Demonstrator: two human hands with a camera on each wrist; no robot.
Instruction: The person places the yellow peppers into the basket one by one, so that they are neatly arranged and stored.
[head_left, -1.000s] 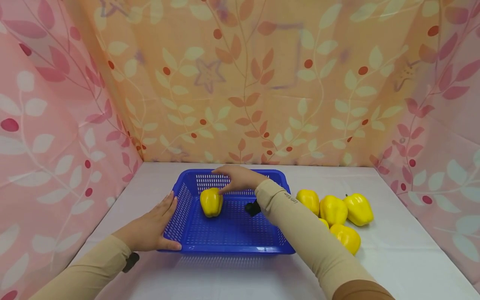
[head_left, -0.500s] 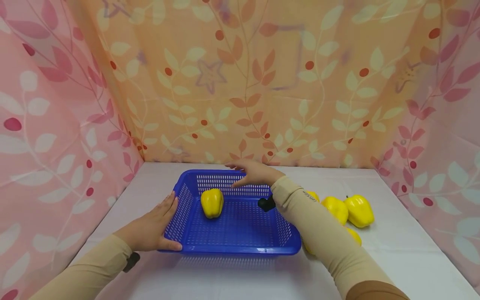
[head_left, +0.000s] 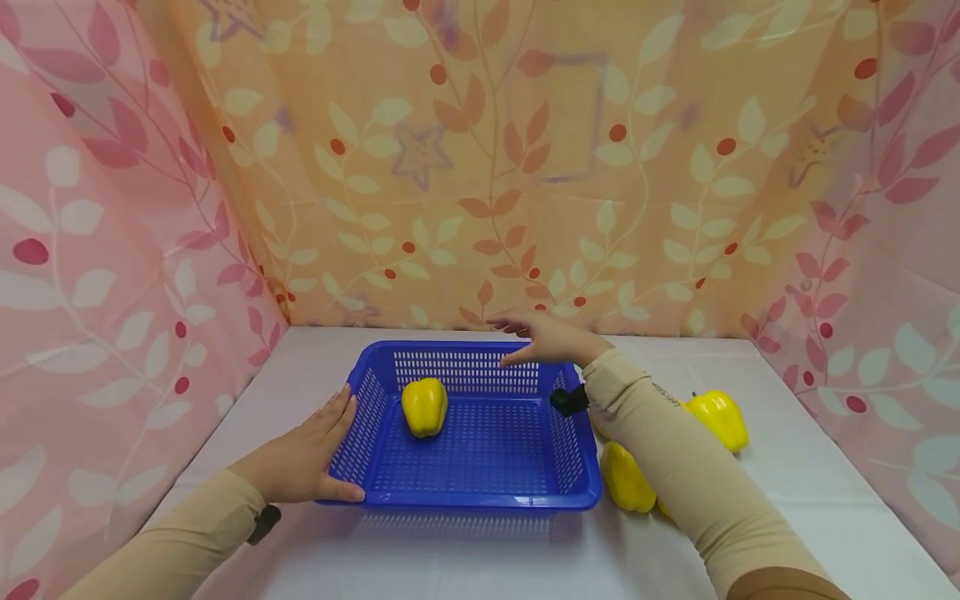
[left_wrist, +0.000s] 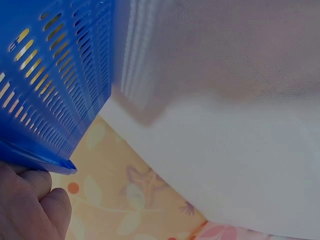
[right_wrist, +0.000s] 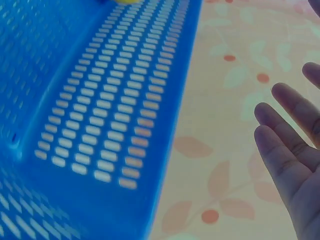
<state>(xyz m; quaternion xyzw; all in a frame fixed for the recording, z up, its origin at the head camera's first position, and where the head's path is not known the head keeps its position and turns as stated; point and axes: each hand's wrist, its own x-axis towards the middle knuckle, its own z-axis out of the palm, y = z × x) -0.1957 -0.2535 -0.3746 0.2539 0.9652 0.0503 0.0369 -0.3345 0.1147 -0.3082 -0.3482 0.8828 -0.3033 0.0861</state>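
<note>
A blue plastic basket (head_left: pixel 465 502) with slotted walls stands on the white table. Inside it, toward the left, lies a yellow bell pepper (head_left: pixel 424 407). My left hand (head_left: pixel 303 454) holds the basket's left front corner, thumb along the front rim and fingers at the left side; its curled fingers (left_wrist: pixel 37 182) show at the rim in the left wrist view. Above the basket's back right rim hovers my right hand (head_left: pixel 551 337), fingers spread and holding nothing. The right wrist view shows its spread fingertips (right_wrist: pixel 262 132) apart from the basket wall.
Right of the basket lie several more yellow bell peppers, including a front one (head_left: pixel 628 479) and a back one (head_left: pixel 718 419), partly covered by my right sleeve (head_left: pixel 682 467). A floral curtain (head_left: pixel 480 167) closes off the table's back, with pink ones at both sides.
My right hand has left the bell pepper in the basket and moved right and slightly up, over the back rim. The left hand stays on the basket.
</note>
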